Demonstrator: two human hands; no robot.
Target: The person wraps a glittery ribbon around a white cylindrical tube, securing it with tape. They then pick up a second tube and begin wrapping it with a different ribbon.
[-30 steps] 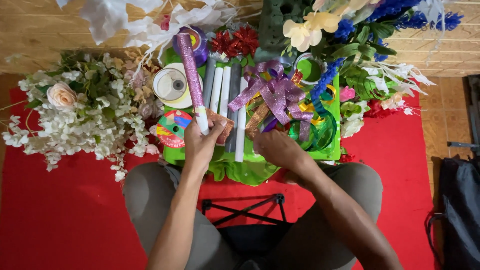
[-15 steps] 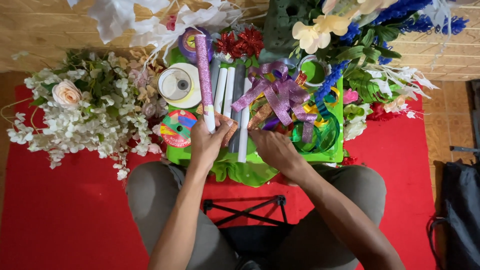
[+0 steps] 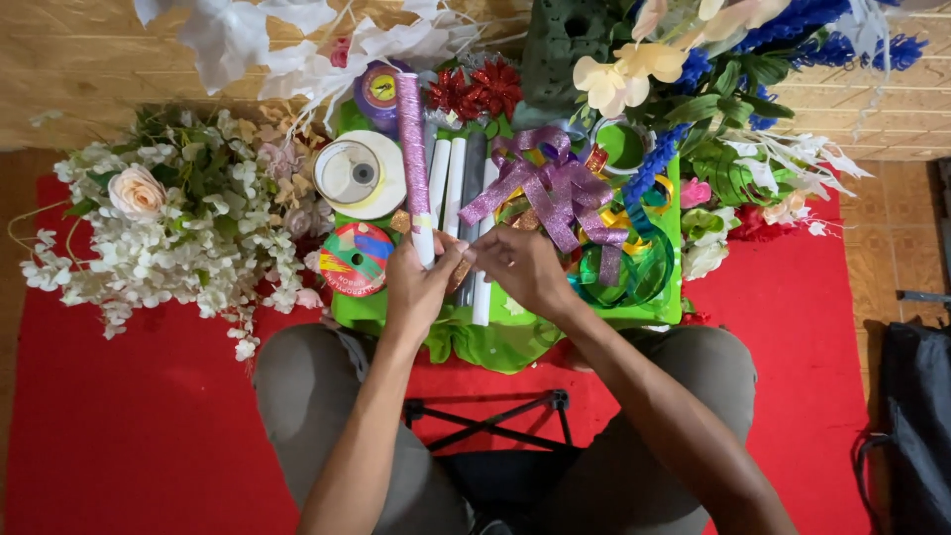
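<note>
hands: left [image 3: 418, 287] grips purple glitter roll [image 3: 413, 149] | right [image 3: 525, 269] pinches its end

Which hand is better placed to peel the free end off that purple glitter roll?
Probably the right hand. The left hand grips the lower end of the purple glitter roll, holding it upright, while the right hand's fingertips sit beside that end, apparently free.

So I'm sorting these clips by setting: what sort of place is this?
Probably a home craft corner on the floor, not a shop counter. A red mat lies over wooden boards, heaps of artificial flowers ring a green tray of ribbon rolls, and the left hand holds a glittery purple roll.
</note>
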